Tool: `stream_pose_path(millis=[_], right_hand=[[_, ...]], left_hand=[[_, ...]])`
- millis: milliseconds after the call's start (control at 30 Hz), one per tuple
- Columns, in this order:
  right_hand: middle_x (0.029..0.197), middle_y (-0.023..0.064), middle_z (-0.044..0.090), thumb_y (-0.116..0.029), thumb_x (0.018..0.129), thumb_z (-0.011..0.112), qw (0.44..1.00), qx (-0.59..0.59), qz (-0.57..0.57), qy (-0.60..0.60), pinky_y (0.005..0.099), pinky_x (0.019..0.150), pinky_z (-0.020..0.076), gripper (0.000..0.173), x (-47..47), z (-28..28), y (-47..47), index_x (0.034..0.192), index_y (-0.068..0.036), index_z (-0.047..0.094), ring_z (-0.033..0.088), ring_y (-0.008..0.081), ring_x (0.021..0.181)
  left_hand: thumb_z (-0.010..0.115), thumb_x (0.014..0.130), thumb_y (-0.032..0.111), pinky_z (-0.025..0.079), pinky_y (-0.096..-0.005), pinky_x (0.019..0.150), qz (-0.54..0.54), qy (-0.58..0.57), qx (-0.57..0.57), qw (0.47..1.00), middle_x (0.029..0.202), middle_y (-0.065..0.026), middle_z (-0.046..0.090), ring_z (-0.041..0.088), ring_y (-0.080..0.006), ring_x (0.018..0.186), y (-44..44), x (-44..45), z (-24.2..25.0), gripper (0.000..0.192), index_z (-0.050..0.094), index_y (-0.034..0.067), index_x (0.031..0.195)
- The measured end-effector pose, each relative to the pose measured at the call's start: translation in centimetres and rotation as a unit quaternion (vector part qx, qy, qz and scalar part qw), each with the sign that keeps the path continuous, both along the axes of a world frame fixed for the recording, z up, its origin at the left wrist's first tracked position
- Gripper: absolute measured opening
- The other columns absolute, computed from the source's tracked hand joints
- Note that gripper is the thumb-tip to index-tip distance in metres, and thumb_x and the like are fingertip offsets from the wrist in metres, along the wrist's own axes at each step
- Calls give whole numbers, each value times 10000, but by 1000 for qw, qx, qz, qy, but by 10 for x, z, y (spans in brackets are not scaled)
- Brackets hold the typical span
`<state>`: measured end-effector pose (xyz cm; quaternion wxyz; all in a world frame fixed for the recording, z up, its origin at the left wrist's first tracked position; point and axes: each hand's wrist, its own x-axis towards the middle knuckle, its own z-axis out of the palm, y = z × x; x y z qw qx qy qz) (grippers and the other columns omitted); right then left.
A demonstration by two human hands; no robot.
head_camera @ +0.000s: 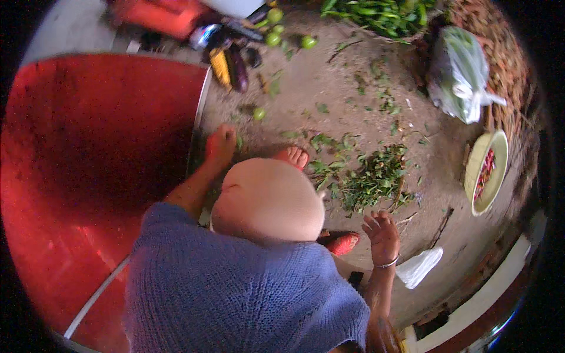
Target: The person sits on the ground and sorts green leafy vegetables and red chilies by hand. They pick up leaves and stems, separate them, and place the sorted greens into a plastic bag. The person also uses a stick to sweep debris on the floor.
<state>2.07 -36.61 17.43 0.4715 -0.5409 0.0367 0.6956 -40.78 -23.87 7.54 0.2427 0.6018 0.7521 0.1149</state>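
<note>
My left hand (222,140) is beside the edge of a red panel (110,132); blur hides how its fingers lie. My right hand (382,236), with a bangle at the wrist, hangs palm up with fingers apart and holds nothing. Just above it lies a loose heap of green leaves and stems (375,176) on the ground. A crumpled white plastic bag (419,267) is right of that wrist. Between my hands is a rounded pale beige surface (269,198), perhaps a covered lap. Feet in red footwear (344,243) show around it.
Eggplant (238,70), a yellow cob-like item (220,68) and round green fruits (309,42) lie at the upper left. A container of long green pods (384,17) stands at the top. At right are a knotted plastic bag (461,75) and a yellowish basin (474,176) holding small red items.
</note>
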Motion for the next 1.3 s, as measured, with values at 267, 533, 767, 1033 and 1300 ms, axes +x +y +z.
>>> stream_pose_path(millis=[267,533,767,1033,1300], right_hand=[[1061,183,503,-183,863,397,983,-138,45,-111,406,753,470,303,15,-15,-48,1080,27,424,545,324,916],[972,177,560,-141,866,425,973,-177,72,-132,344,663,500,249,0,-11,-44,1050,25,437,583,272,823],[964,155,567,-185,841,486,966,-202,82,-141,325,639,495,286,-9,-15,-49,1046,12,455,589,254,782],[927,129,574,-168,835,474,967,-203,47,-148,319,676,487,255,-33,-13,-63,1022,5,491,588,236,800],[891,130,575,-152,820,491,954,-267,-26,-136,324,652,494,267,-48,-8,-84,1035,5,473,591,233,775]], left_hand=[[577,715,188,324,-379,936,241,32,-166,956,1238,-203,388,392,-324,1136,-111,-32,-105,645,269,47,1265],[672,636,160,389,-391,808,118,29,-49,991,960,-149,500,491,-289,906,-5,-45,-99,506,425,15,1053],[655,634,159,429,-416,773,-3,-23,-115,993,1086,-192,444,495,-363,927,35,32,-48,533,422,148,1113],[641,648,135,444,-425,764,-182,87,-196,960,1208,-230,294,438,-400,1024,69,56,-33,628,361,164,1208],[607,715,145,440,-429,749,-193,113,17,975,1164,-177,318,457,-368,990,213,87,-32,531,373,205,1187]])
